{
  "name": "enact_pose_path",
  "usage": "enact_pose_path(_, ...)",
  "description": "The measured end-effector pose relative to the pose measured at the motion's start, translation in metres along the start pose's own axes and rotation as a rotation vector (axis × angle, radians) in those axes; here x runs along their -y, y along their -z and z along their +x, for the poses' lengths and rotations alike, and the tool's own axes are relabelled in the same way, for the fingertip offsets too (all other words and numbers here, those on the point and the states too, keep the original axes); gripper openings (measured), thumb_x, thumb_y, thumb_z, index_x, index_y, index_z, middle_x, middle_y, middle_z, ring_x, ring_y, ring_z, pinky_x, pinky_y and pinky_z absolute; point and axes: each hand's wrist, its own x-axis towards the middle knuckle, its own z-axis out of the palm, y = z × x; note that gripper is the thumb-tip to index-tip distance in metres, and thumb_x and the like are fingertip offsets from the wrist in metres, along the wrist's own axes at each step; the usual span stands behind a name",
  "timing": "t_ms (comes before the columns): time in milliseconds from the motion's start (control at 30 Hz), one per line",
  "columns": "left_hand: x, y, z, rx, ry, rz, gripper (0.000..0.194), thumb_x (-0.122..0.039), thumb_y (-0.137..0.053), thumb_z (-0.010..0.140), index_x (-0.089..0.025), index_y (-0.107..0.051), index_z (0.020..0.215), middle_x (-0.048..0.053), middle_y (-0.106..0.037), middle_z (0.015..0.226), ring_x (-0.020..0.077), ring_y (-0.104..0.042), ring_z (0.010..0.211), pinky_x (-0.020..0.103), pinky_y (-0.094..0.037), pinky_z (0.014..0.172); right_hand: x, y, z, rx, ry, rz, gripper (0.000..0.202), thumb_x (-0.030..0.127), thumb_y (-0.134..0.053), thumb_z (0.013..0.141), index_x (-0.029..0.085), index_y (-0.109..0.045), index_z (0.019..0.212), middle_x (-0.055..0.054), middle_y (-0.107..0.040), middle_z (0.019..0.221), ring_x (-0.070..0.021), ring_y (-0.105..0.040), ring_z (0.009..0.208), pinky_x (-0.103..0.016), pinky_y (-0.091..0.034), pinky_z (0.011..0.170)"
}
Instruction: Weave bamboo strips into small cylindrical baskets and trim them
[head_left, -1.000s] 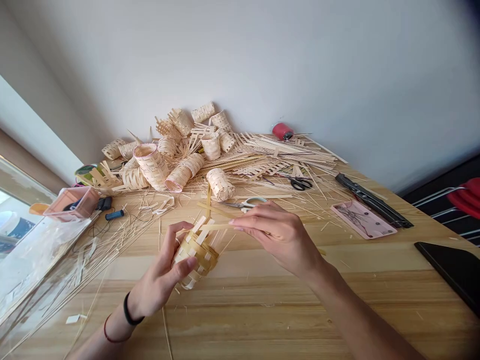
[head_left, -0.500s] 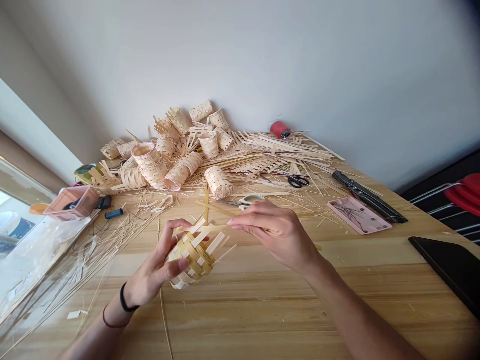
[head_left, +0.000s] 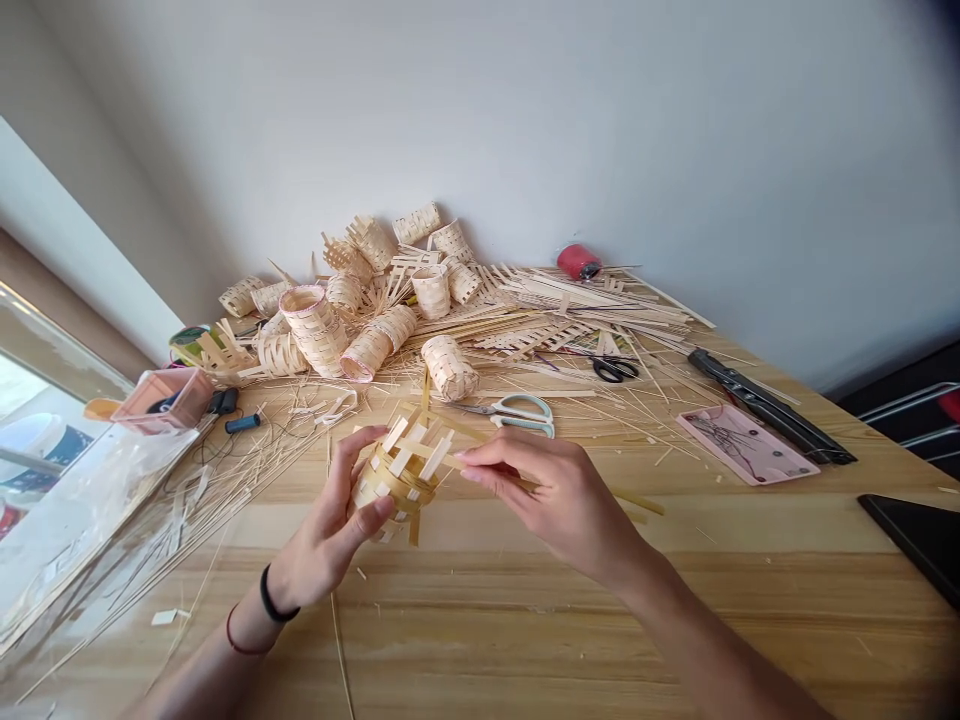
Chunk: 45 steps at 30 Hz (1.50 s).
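Note:
A small woven basket of pale and yellowish strips is tilted above the table, its loose strip ends sticking out at the top. My left hand is wrapped round its left side, thumb across the front. Between thumb and fingers my right hand pinches a flat yellowish strip that runs across the basket's upright ends. Part of that strip emerges beyond the right hand. Just behind the right hand lie white-handled scissors, and a finished-looking basket lies on its side nearby.
Several woven baskets and a heap of loose strips lie along the wall. Right of them are black scissors, a red thread spool, a pink tray and a long black tool. A pink bin stands left.
The basket has turned in my left hand, and a yellow strip end now shows below it. My right hand has drawn closer to the basket. The view has shifted slightly left.

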Motion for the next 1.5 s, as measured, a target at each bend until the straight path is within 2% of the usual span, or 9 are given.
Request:
enact_pose_path(267, 0.001, -0.002, -0.003, 0.044, 0.043, -0.096, 0.047, -0.042, -0.061, 0.107, -0.038, -0.035, 0.146, 0.007, -0.068, 0.125, 0.0254, -0.07, 0.103, 0.041, -0.06, 0.087, -0.001, -0.006, -0.003, 0.017, -0.032, 0.077, 0.012, 0.023, -0.072, 0.104, 0.021, -0.083, 0.101, -0.003, -0.082, 0.084, -0.0167, -0.077, 0.071, -0.027, -0.06, 0.066)
enact_pose_path(600, -0.003, -0.004, -0.004, 0.056, 0.114, -0.177, 0.046, -0.046, -0.064, 0.106, -0.035, -0.032, 0.139, 0.001, -0.064, 0.105, 0.0187, -0.059, 0.087, 0.032, -0.054, 0.075, -0.004, -0.013, -0.004, 0.041, -0.126, 0.18, 0.027, 0.044, -0.073, 0.104, 0.02, -0.084, 0.1, -0.003, -0.08, 0.078, -0.0122, -0.066, 0.056, -0.025, -0.052, 0.053)
enact_pose_path(833, 0.001, -0.003, -0.005, 0.054, 0.125, -0.174, 0.047, -0.047, -0.061, 0.108, -0.035, -0.033, 0.143, 0.003, -0.064, 0.116, 0.0239, -0.063, 0.101, 0.036, -0.054, 0.083, -0.004, -0.015, -0.005, 0.065, -0.092, 0.229, 0.032, 0.047, -0.071, 0.104, 0.018, -0.085, 0.1, -0.002, -0.076, 0.072, -0.0119, -0.062, 0.053, -0.025, -0.051, 0.052)
enact_pose_path(967, 0.003, -0.003, -0.004, 0.011, 0.063, 0.036, 0.045, -0.047, -0.052, 0.111, -0.035, -0.042, 0.153, 0.008, -0.051, 0.154, 0.0342, -0.048, 0.142, 0.049, -0.043, 0.116, -0.003, -0.018, -0.006, 0.022, -0.076, 0.187, 0.023, 0.038, -0.073, 0.104, 0.018, -0.085, 0.103, -0.001, -0.074, 0.071, -0.0128, -0.063, 0.054, -0.026, -0.051, 0.052)
enact_pose_path(1067, 0.003, -0.003, -0.004, 0.029, 0.008, 0.12, 0.043, -0.045, -0.052, 0.111, -0.032, -0.048, 0.152, 0.009, -0.047, 0.16, 0.0372, -0.038, 0.152, 0.055, -0.031, 0.127, -0.003, -0.02, -0.007, 0.008, -0.051, 0.156, 0.012, 0.027, -0.076, 0.103, 0.019, -0.084, 0.105, -0.002, -0.078, 0.077, -0.0143, -0.069, 0.061, -0.026, -0.054, 0.056)
enact_pose_path(1200, 0.003, -0.002, -0.003, 0.022, -0.005, 0.1, 0.048, -0.044, -0.068, 0.104, -0.031, -0.049, 0.145, 0.01, -0.054, 0.153, 0.0378, -0.048, 0.144, 0.053, -0.043, 0.119, -0.003, -0.021, -0.01, -0.002, 0.0, 0.116, 0.011, 0.017, -0.075, 0.101, 0.018, -0.084, 0.108, -0.005, -0.082, 0.086, -0.0169, -0.077, 0.073, -0.027, -0.061, 0.068)
enact_pose_path(1333, 0.005, 0.001, -0.002, -0.064, 0.044, -0.001, 0.04, -0.043, -0.066, 0.105, -0.032, -0.052, 0.141, 0.008, -0.058, 0.141, 0.0281, -0.062, 0.118, 0.041, -0.059, 0.098, -0.002, -0.02, -0.009, 0.021, 0.006, 0.095, 0.027, 0.008, -0.068, 0.103, 0.019, -0.08, 0.125, -0.006, -0.084, 0.102, -0.0167, -0.08, 0.083, -0.027, -0.064, 0.075)
enact_pose_path(1433, 0.007, 0.001, -0.001, -0.114, 0.088, -0.233, 0.039, -0.042, -0.065, 0.105, -0.036, -0.051, 0.141, 0.006, -0.057, 0.137, 0.0259, -0.065, 0.11, 0.036, -0.065, 0.081, -0.003, -0.017, -0.007, -0.025, -0.026, 0.063, 0.025, 0.008, -0.071, 0.101, 0.02, -0.08, 0.12, -0.005, -0.085, 0.103, -0.0167, -0.08, 0.085, -0.026, -0.064, 0.076)
enact_pose_path(1500, 0.007, 0.001, 0.001, -0.083, 0.116, -0.445, 0.037, -0.04, -0.063, 0.106, -0.041, -0.048, 0.14, 0.005, -0.06, 0.133, 0.0268, -0.07, 0.106, 0.039, -0.069, 0.075, -0.005, -0.014, -0.005, -0.056, -0.019, 0.05, 0.021, 0.008, -0.072, 0.1, 0.021, -0.082, 0.114, -0.004, -0.084, 0.098, -0.0169, -0.079, 0.084, -0.026, -0.063, 0.075)
